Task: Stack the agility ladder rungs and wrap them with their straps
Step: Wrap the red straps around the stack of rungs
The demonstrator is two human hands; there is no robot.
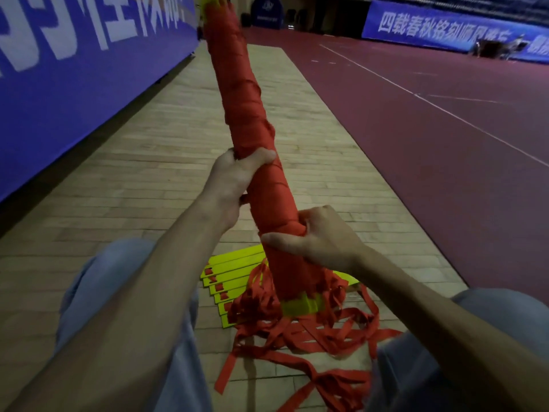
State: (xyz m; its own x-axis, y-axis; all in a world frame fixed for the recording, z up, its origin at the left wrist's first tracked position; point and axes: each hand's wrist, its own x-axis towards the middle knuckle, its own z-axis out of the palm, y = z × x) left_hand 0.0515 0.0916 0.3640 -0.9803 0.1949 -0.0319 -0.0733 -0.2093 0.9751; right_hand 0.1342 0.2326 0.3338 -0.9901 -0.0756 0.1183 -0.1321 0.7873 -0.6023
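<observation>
Hands clamped on a strap-wrapped rung bundle

Bundle of stacked ladder rungs (252,138), wound in red strap along nearly its whole length, stands tilted from lower centre of the frame up toward the top centre, its yellow tip showing at the upper edge. The left hand (234,179) is closed around the bundle at mid-frame, thumb laid across the front of the wrapping. The right hand (315,236) is closed around it lower down, fingers curled over a band of strap and thumb lying across the front. A bare yellow section of the bundle's foot (300,304) shows below the wrapping, in the lower centre.

Loose red straps (312,331) lie in a tangle on the wooden floor (142,179) around that foot and trail toward the bottom edge. Just left of it, a fanned stack of yellow rungs (231,278) lies flat on the boards, red strap ends showing through their slots.

Knees in light blue trousers (98,281) fill the lower corners. A blue banner (74,69) with white lettering runs along the left side, and dark red court flooring (430,129) with white lines fills the right.
</observation>
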